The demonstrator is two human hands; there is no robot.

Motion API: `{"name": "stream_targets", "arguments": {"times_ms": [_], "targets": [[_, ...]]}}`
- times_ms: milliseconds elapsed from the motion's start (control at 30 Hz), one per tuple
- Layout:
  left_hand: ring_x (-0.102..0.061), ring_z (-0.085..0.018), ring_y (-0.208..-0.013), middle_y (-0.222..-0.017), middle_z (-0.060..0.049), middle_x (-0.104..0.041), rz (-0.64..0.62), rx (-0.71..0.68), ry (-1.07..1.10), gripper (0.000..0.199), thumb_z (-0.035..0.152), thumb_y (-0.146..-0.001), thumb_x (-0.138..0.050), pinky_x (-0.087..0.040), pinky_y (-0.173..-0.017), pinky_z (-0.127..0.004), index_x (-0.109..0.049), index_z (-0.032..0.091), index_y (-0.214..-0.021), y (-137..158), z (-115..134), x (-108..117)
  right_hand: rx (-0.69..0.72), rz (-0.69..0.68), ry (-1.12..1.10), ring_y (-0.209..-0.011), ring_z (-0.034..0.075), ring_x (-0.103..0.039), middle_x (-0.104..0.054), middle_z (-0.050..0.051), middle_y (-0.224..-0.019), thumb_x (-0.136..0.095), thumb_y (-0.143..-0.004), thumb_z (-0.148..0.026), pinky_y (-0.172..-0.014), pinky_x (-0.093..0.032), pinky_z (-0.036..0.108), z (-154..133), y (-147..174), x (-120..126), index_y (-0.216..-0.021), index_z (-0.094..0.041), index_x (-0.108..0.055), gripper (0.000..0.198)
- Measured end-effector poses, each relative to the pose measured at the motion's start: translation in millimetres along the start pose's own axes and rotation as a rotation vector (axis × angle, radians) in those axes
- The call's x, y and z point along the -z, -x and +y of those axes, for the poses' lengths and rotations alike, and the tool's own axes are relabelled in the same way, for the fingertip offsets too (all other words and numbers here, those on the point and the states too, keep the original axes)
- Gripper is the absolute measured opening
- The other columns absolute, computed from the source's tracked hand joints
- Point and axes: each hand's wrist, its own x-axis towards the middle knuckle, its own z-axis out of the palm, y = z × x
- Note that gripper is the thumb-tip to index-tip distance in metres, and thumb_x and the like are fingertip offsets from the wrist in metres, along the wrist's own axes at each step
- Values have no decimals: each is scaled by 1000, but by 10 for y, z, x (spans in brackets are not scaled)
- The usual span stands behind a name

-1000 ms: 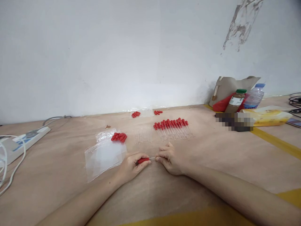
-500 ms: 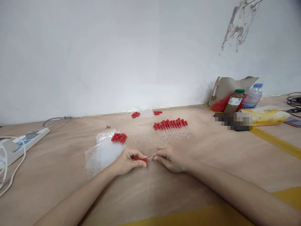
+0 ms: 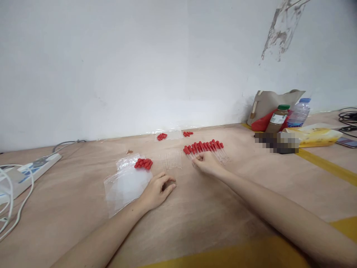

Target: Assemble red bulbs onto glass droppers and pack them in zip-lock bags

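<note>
My right hand (image 3: 206, 163) is closed in a pinch at the left end of a row of glass droppers with red rubber bulbs (image 3: 205, 147). Its fingertips are around the glass tube of the leftmost dropper (image 3: 187, 151) and partly hide it. My left hand (image 3: 159, 190) rests on the table with thumb and fingers apart and nothing between them. Beyond it lies a pile of loose red rubber bulbs (image 3: 143, 163) on clear plastic bags (image 3: 122, 190). Several bare glass tubes (image 3: 171, 160) lie side by side between that pile and the droppers.
Smaller groups of red bulbs (image 3: 161, 137) lie near the wall. A white power strip (image 3: 41, 171) with cables is at the left. At the right stand a grey bag (image 3: 267, 102), a green-capped bottle (image 3: 279, 119), a blue-capped bottle (image 3: 299, 113) and a yellow tissue pack (image 3: 315, 137).
My right hand has moved away and to the right with the dropper, up to the row. My left hand has let go of the red bulb and opened, staying near its place.
</note>
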Motion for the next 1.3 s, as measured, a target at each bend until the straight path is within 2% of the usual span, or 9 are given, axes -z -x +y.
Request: {"name": "stream_targets", "arguments": {"times_ms": [133,233,367,500,700,1067,1200,1300], "targets": [[-53,-15,-73,-84,-4,-56,-12,-5,9,15,23,-81,-48,-42,-66,-27,-59,18,-91,-2,-1,2,-46,79,205,-62,17,-55,-62,5,-63,-46,-74,-33,-55,-33,24,-83,-191,-141,-58,-17,-60,27],[-53,-15,-74,-85,-4,-56,-11,-14,3,15,22,-81,-49,-42,-68,-28,-58,18,-91,3,-7,0,-77,88,325,-72,20,-58,-65,8,-73,-44,-74,-30,-65,-34,28,-164,-273,-263,-64,-18,-63,25],[-53,-15,-74,-86,-4,-56,-11,-16,5,15,22,-81,-48,-43,-69,-28,-58,19,-92,4,-7,3,-109,74,397,-82,23,-58,-65,11,-81,-40,-78,-35,-75,-31,35,-219,-359,-356,-75,-15,-64,31],[-53,-15,-74,-85,-4,-56,-9,-18,9,15,22,-81,-48,-42,-68,-28,-58,19,-91,2,-2,8,-136,53,416,-84,25,-58,-65,12,-83,-40,-77,-34,-77,-29,38,-246,-411,-407,-81,-15,-64,31],[-53,-15,-75,-85,-3,-56,-10,-24,-2,14,22,-81,-48,-42,-70,-28,-58,19,-91,3,-9,1,-143,35,413,-80,24,-59,-65,12,-80,-42,-75,-33,-76,-28,37,-237,-417,-455,-79,-15,-65,29],[-52,-16,-76,-85,-4,-56,-9,-31,12,15,23,-81,-47,-42,-68,-28,-58,19,-91,-6,10,14,-120,38,409,-82,23,-58,-66,11,-82,-41,-78,-35,-78,-25,37,-307,-354,-391,-79,-17,-65,30],[-53,-16,-75,-85,-4,-56,-10,-23,3,16,24,-81,-47,-43,-68,-28,-58,19,-91,-1,1,7,-69,55,378,-82,21,-58,-66,8,-81,-43,-77,-35,-80,-23,38,-350,-338,-425,-80,-19,-63,26],[-53,-16,-74,-85,-4,-56,-20,-14,-5,15,24,-81,-47,-43,-68,-28,-58,19,-91,3,2,8,-81,30,393,-81,22,-58,-65,10,-81,-45,-75,-33,-81,-23,39,-375,-351,-466,-82,-17,-63,25]]}}
